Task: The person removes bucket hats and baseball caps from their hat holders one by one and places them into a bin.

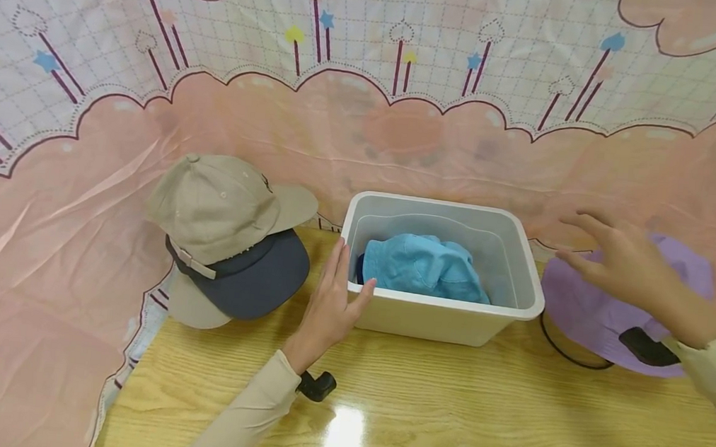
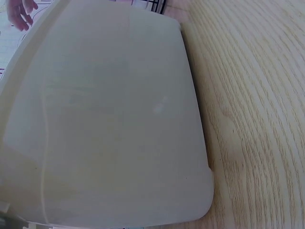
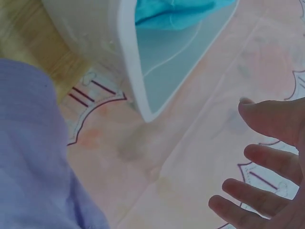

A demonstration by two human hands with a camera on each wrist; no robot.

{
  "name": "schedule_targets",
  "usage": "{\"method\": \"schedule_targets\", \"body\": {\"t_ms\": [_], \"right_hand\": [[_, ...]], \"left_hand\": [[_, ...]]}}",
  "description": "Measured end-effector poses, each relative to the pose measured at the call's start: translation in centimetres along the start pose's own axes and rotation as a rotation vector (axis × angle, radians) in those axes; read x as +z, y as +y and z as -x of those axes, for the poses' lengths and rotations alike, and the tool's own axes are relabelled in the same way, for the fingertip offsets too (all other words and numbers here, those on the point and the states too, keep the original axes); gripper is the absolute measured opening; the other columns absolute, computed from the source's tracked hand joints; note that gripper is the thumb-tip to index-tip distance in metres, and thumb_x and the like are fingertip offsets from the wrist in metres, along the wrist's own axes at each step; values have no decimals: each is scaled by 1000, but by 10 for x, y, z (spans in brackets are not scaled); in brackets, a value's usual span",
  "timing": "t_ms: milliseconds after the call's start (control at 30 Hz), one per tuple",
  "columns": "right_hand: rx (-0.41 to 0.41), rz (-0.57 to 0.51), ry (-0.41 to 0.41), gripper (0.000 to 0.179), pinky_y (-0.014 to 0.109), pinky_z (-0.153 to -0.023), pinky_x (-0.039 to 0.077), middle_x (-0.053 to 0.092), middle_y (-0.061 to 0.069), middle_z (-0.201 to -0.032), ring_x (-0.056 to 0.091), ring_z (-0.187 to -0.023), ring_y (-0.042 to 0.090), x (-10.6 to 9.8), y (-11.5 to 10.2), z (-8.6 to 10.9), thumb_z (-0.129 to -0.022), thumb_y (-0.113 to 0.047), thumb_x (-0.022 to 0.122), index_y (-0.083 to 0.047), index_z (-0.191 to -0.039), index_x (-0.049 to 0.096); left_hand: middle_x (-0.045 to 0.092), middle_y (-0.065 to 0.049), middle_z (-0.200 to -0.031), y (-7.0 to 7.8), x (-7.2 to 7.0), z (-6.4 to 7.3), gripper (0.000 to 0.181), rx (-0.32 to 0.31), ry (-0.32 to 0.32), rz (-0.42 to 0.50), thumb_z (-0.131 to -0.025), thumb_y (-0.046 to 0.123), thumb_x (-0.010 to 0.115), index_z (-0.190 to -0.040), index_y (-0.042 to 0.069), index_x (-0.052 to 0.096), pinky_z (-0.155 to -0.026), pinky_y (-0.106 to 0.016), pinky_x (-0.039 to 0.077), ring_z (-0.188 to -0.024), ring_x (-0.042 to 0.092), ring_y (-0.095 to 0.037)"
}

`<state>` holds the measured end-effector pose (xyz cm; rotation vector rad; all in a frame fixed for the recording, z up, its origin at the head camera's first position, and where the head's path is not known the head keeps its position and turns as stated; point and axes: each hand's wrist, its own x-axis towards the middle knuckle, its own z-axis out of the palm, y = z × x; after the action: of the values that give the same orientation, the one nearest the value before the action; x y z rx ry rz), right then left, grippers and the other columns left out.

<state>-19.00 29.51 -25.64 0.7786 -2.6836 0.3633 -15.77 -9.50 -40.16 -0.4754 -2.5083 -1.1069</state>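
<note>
A white plastic bin (image 1: 433, 319) stands on the wooden table, with a crumpled light blue hat (image 1: 425, 265) inside. Something dark blue shows at that hat's left edge. My left hand (image 1: 333, 306) rests on the bin's front left corner, fingers straight along its side and thumb over the front rim. To the right, my right hand (image 1: 629, 265) hovers over a purple hat (image 1: 593, 308), holding nothing. Its fingers are spread apart in the right wrist view, where the purple hat (image 3: 38, 148) fills the lower left. The bin's outer wall (image 2: 114, 114) fills most of the left wrist view.
Left of the bin sit stacked caps: a beige cap (image 1: 213, 204) on top, a navy cap (image 1: 270, 273) beneath, and another pale brim (image 1: 197, 305) lowest. A pink patterned cloth (image 1: 403, 142) hangs behind the table (image 1: 419, 406). A black cord loops beside the purple hat.
</note>
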Motion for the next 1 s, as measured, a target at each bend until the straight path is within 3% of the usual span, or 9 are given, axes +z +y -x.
{"method": "schedule_targets", "body": {"t_ms": [67, 267, 533, 767, 1000], "right_hand": [[15, 3, -6, 53, 56, -67, 47, 51, 25, -127, 58, -92, 44, -1, 3, 2, -77, -15, 77, 2, -124, 58], [55, 1, -12, 51, 61, -75, 42, 50, 28, -127, 50, -106, 49, -5, 9, 8, -78, -16, 77, 2, -121, 59], [132, 31, -55, 49, 66, -75, 39, 45, 30, -130, 46, -106, 55, -10, 16, 15, -82, -18, 73, 2, -123, 57], [177, 33, -78, 49, 64, -66, 44, 42, 32, -131, 48, -104, 54, -13, 22, 20, -83, -14, 72, 3, -125, 54], [202, 47, -82, 49, 63, -67, 44, 44, 32, -128, 51, -99, 55, -15, 29, 23, -83, -16, 72, 4, -124, 54]], "left_hand": [[13, -17, -155, 0, 0, 0, 76, 2, 1, 2, -97, 45, 45, -148, -4, 19, -105, -48, 30, -141, 16, -26], [13, -17, -155, 0, 0, 0, 75, 0, -1, -1, -97, 45, 45, -148, -5, 20, -105, -48, 31, -141, 17, -27], [13, -16, -156, 1, 0, 1, 76, -17, -8, 2, -97, 47, 44, -148, -4, 20, -105, -48, 30, -141, 16, -26], [13, -17, -156, 0, 0, 1, 76, -16, -5, -2, -97, 47, 44, -148, -4, 20, -105, -48, 30, -141, 16, -26], [12, -16, -156, 1, 0, 0, 78, -21, -10, 3, -96, 48, 44, -148, -3, 19, -105, -48, 30, -141, 15, -26]]}}
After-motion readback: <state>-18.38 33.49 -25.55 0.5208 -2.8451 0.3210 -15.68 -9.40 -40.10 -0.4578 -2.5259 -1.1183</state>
